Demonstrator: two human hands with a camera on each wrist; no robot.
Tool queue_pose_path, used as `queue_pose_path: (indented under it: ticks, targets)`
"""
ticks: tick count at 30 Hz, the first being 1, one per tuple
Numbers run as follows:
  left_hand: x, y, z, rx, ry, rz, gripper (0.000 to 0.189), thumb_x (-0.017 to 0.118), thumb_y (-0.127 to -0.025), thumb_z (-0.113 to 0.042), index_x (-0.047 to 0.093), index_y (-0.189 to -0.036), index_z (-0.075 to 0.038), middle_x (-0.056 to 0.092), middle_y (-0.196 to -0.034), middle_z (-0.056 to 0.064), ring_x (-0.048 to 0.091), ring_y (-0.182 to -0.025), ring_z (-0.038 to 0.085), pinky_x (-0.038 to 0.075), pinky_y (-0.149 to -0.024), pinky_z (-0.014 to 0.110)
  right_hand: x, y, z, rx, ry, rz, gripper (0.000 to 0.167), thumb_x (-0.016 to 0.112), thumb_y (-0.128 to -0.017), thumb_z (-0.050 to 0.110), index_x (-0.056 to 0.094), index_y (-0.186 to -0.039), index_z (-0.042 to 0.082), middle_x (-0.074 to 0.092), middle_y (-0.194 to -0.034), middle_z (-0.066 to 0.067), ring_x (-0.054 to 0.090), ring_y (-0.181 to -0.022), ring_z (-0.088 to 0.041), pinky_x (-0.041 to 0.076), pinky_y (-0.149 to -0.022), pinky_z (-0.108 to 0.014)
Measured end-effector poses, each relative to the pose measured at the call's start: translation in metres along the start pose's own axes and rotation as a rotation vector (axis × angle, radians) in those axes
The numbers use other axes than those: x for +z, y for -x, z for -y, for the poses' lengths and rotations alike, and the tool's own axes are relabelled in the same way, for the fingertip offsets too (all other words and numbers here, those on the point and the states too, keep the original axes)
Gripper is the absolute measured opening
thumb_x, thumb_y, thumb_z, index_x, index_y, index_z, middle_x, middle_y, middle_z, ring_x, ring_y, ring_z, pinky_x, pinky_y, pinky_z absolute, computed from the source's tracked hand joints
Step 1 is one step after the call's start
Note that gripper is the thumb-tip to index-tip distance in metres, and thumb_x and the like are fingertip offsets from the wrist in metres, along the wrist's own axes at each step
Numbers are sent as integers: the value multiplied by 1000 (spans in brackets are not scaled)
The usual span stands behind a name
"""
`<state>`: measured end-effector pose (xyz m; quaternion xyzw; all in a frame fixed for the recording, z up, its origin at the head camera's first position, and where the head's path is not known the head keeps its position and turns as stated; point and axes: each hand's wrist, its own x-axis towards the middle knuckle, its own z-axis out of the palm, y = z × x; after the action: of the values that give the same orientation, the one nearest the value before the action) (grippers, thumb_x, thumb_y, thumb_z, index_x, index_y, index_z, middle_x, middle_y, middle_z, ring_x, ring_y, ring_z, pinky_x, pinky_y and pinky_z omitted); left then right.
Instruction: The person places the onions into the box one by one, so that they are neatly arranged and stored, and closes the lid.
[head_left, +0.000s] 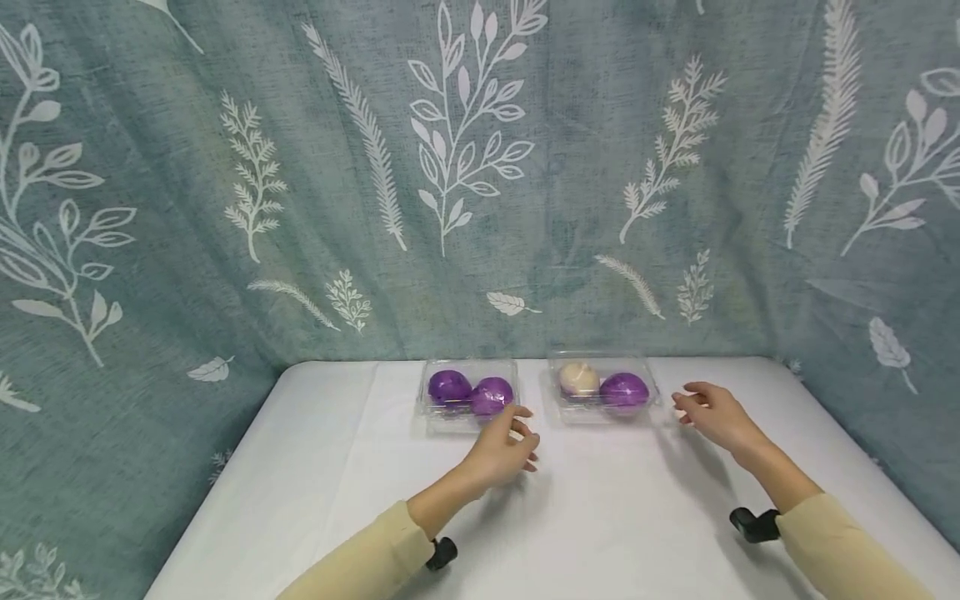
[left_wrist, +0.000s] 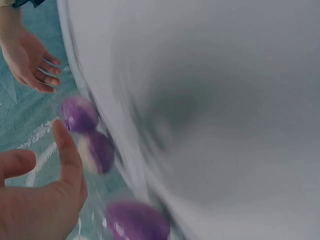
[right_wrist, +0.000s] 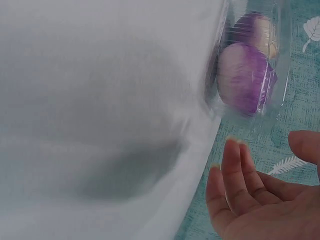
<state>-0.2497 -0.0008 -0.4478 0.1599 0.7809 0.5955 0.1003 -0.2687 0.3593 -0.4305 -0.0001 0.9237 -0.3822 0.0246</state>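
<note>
Two clear plastic boxes stand near the table's back edge. The left box (head_left: 444, 424) holds two round purple, turnip-like things (head_left: 449, 387). Inside the right box (head_left: 576, 413) lie a cream-topped round one (head_left: 579, 377) and a purple one (head_left: 625, 391); the right wrist view shows purple and pale patches on both. My left hand (head_left: 504, 446) hovers just in front of the left box's right corner, fingers loosely bent, holding nothing. To the right of the right box, my right hand (head_left: 716, 417) is held above the table, fingers relaxed and apart from the box (right_wrist: 272, 107).
A white cloth covers the table (head_left: 600, 508). Behind it hangs a teal curtain (head_left: 570, 208) with white leaf prints, close to the boxes' backs. Dark devices (head_left: 754, 525) sit beneath both wrists at the cream sleeves (head_left: 840, 542).
</note>
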Motion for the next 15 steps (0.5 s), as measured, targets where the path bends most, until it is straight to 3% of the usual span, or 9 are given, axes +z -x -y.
queue_pose_path:
  ticks: [4,6,9,12,15]
  targets:
    - [-50,19,0,206,-320,-53,42,62,-97,-2,51,-137,4,60,-110,16,68,-87,27,63,-70,32,-8,5,-5,-56,146,-57,69,44,-110,38,33,-145,-21,56,-130,-39,59,-115,-51,55,-92,-61]
    - [-78,26,2,315,-484,-121,43,64,-96,-3,53,-137,3,60,-113,15,65,-90,23,61,-73,30,-11,9,-9,-112,200,-100,66,47,-110,34,36,-143,-22,57,-127,-40,57,-116,-55,53,-91,-64]
    - [-121,37,11,429,-682,-254,45,68,-95,-5,54,-138,1,59,-119,16,64,-99,28,61,-84,40,-13,19,-18,-204,269,-165,60,53,-108,27,39,-139,-23,56,-124,-42,56,-113,-58,50,-91,-69]
    - [-159,52,24,476,-852,-379,46,70,-95,-7,55,-138,1,58,-128,17,62,-109,34,59,-88,49,-14,31,-27,-264,309,-207,58,57,-106,22,41,-138,-24,53,-125,-43,52,-114,-59,47,-91,-72]
    - [-188,65,37,460,-972,-458,48,71,-96,-11,54,-139,0,54,-136,19,56,-119,39,54,-91,56,-18,40,-33,-270,334,-212,61,58,-106,24,39,-140,-23,48,-131,-45,46,-119,-61,43,-92,-74]
